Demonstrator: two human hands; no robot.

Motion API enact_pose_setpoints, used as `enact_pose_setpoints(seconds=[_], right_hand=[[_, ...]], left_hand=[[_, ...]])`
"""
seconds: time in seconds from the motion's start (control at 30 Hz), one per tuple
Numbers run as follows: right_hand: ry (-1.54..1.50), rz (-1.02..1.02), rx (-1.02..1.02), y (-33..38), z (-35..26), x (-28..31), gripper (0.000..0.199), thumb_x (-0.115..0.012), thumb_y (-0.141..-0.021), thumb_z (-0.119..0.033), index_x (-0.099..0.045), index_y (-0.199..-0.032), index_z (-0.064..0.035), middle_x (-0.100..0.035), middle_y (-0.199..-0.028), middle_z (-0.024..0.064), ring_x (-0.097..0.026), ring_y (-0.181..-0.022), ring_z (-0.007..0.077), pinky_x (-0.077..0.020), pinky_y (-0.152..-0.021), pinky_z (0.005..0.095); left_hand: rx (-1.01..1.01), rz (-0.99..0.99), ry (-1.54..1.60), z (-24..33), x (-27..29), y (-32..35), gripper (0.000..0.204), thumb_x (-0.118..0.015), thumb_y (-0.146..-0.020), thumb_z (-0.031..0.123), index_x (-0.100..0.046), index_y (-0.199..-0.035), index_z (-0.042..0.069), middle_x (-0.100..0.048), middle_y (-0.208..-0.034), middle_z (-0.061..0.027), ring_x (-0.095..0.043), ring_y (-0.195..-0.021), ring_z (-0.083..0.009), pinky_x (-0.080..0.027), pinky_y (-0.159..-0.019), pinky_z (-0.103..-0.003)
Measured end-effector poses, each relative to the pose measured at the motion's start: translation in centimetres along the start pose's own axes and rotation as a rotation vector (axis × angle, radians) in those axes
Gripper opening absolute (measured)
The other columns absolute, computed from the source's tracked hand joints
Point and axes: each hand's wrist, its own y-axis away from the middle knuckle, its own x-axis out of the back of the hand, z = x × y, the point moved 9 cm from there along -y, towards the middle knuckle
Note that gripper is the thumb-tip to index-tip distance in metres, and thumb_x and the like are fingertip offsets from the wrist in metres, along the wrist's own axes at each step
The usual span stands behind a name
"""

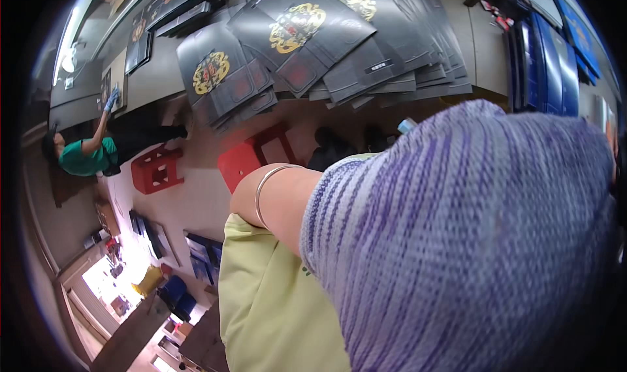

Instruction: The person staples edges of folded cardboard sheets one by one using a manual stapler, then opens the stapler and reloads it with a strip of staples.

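Your purple knitted sleeve [470,241] fills the lower right of the frame, so you can't tell what either hand grips; both are out of sight. Below it at centre lies yellow-green cloth [274,307]. Fanned dark flat box blanks [313,39] with gold emblems cover the top centre. A thin bangle [264,189] circles your wrist at centre.

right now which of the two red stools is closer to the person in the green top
The left red stool, with openwork sides, beside the person in green; the other red stool stands further right.
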Motion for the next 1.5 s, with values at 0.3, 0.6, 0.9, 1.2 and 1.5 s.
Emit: enact_pose_setpoints(seconds=[0.3,0.6,0.9,1.2,1.5], right_hand=[[0.028,0.018,0.046,0.7,2.4,-1.8,0.027,-0.062,-0.07,-0.022,-0.053,-0.093,-0.0103,-0.062,-0.086,0.0158,-0.06,-0.082,0.0355,-0.0482,-0.071,0.0443],[-0.087,-0.114,-0.099,-0.9,4.6,-4.4,0.033,-0.068,-0.071,-0.024,-0.054,-0.098,-0.0098,-0.063,-0.092,0.0163,-0.06,-0.088,0.0358,-0.0486,-0.076,0.0411],[-0.643,-0.456,-0.033,-7.2,-6.0,-10.4,0.027,-0.068,-0.077,-0.017,-0.055,-0.097,-0.0033,-0.061,-0.078,0.0044,-0.058,-0.072,0.0121,-0.0472,-0.068,0.0275],[-0.793,-0.569,-0.072,-10.3,-9.0,-12.6,0.028,-0.067,-0.08,-0.017,-0.055,-0.101,-0.0033,-0.058,-0.082,0.0028,-0.057,-0.071,0.0103,-0.046,-0.063,0.0234],[-0.768,-0.63,-0.066,-10.1,-10.9,-13.7,0.024,-0.068,-0.081,-0.024,-0.056,-0.091,-0.0063,-0.056,-0.073,0.0006,-0.053,-0.065,0.0083,-0.0435,-0.06,0.023]], left_hand=[[-0.114,-0.097,-0.057,2.3,-1.0,-0.7,0.028,-0.052,-0.084,0.004,-0.049,-0.112,0.001,-0.065,-0.084,-0.0138,-0.063,-0.075,-0.0212,-0.05,-0.071,-0.033],[1.672,0.305,-0.247,-27.9,-9.4,33.0,0.056,-0.061,-0.077,0.053,-0.058,-0.094,0.0,-0.06,-0.102,-0.0213,-0.057,-0.095,-0.0372,-0.042,-0.087,-0.041],[1.804,0.622,0.637,-33.1,-20.3,33.0,0.035,-0.066,-0.08,0.038,-0.059,-0.073,0.005,-0.057,-0.061,-0.0059,-0.052,-0.048,-0.014,-0.037,-0.043,-0.026],[1.623,0.609,0.452,-35.2,-18.1,32.0,0.026,-0.066,-0.082,0.026,-0.059,-0.077,0.002,-0.058,-0.062,-0.0084,-0.054,-0.048,-0.0161,-0.041,-0.044,-0.029],[1.56,0.716,0.834,-27.0,-18.3,29.3,0.011,-0.054,-0.088,0.008,-0.053,-0.092,-0.002,-0.062,-0.07,-0.0114,-0.06,-0.05,-0.0168,-0.044,-0.042,-0.025]])
